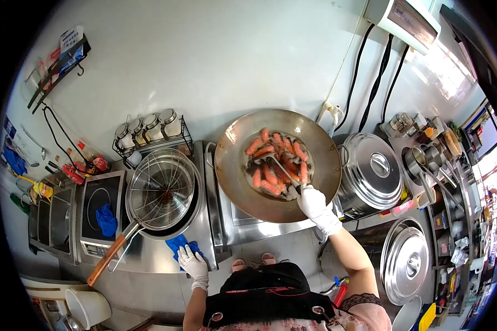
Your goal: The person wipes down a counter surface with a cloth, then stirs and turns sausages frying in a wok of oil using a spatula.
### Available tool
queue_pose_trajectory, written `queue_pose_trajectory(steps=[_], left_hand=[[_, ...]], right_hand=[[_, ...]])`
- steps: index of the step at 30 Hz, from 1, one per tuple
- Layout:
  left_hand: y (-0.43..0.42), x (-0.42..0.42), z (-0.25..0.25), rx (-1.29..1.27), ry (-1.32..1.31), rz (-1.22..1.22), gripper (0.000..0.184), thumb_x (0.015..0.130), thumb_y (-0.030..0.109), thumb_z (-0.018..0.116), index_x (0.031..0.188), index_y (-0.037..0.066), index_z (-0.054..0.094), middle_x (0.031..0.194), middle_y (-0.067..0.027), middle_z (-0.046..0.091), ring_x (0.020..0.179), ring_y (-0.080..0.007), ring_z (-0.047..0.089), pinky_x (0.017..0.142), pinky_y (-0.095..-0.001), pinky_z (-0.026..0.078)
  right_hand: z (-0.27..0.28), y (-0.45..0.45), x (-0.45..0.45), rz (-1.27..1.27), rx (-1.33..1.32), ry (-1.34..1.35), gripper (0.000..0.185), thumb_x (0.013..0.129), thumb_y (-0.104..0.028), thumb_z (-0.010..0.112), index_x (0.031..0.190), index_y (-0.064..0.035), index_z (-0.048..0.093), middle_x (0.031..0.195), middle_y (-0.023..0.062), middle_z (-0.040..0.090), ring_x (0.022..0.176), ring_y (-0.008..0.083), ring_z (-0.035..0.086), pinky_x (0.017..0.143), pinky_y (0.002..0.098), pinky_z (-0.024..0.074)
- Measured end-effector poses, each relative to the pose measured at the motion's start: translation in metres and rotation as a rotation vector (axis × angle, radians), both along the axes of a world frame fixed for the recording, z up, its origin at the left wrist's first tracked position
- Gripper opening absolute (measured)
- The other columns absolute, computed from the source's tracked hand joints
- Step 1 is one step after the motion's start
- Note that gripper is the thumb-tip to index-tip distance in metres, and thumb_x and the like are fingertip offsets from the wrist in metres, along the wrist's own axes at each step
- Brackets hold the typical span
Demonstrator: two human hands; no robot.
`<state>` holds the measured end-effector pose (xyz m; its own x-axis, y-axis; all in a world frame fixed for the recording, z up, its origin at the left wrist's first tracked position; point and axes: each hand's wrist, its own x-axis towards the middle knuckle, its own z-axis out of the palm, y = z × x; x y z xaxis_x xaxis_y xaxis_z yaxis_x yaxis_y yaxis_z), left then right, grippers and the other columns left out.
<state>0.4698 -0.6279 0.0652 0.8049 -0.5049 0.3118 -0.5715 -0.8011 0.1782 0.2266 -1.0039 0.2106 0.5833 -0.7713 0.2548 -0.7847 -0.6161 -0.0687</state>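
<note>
My right hand (316,208), in a white glove, is closed around the dark handle of a long metal cooking utensil (283,170). The utensil slants into a wide wok (232,182), its far end partly hidden among the food. Reddish-pink sausages (270,175) lie heaped in the wok's middle, in what looks like oil or liquid. My left hand (193,267), also gloved in white, lies on the counter's front edge with fingers extended over a blue cloth (178,243).
Left of the wok, a wood-handled wire strainer (163,190) rests over a pot, with a rack of lidded jars (170,122) behind. A lidded steel pot (371,168) stands right of the wok. Another large lidded pot (406,262) stands lower right. A cooktop (100,204) bears another blue cloth.
</note>
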Motion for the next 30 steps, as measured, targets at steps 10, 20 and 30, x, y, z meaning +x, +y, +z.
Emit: queue_pose_trajectory(steps=[10, 20, 30], left_hand=[[0.002, 0.002, -0.003, 0.068, 0.014, -0.003, 0.052, 0.088, 0.024, 0.050, 0.134, 0.001, 0.043, 0.141, -0.0204, 0.038, 0.131, -0.0369, 0.033, 0.108, -0.0487, 0.023], [0.000, 0.000, 0.003, 0.084, 0.030, 0.007, 0.053, 0.087, 0.023, 0.050, 0.135, 0.002, 0.042, 0.141, -0.0204, 0.039, 0.131, -0.0364, 0.033, 0.108, -0.0480, 0.023], [0.000, 0.000, 0.001, 0.032, 0.014, 0.002, 0.052, 0.085, 0.019, 0.053, 0.133, 0.001, 0.043, 0.139, -0.0209, 0.039, 0.128, -0.0389, 0.035, 0.107, -0.0500, 0.026]], right_hand=[[0.049, 0.005, -0.038, 0.000, 0.175, -0.019, 0.027, 0.076, -0.020, 0.065, 0.095, -0.0004, 0.060, 0.080, 0.0177, 0.062, 0.072, 0.0344, 0.064, 0.063, 0.0415, 0.0518], [0.125, 0.039, -0.110, 0.005, 0.262, -0.043, 0.034, 0.077, -0.017, 0.064, 0.105, 0.0019, 0.059, 0.084, 0.0203, 0.063, 0.077, 0.0362, 0.063, 0.067, 0.0429, 0.0502], [0.154, 0.080, -0.141, 0.044, 0.373, 0.058, 0.026, 0.077, -0.020, 0.065, 0.098, -0.0043, 0.059, 0.080, 0.0178, 0.062, 0.076, 0.0361, 0.061, 0.066, 0.0445, 0.0487]])
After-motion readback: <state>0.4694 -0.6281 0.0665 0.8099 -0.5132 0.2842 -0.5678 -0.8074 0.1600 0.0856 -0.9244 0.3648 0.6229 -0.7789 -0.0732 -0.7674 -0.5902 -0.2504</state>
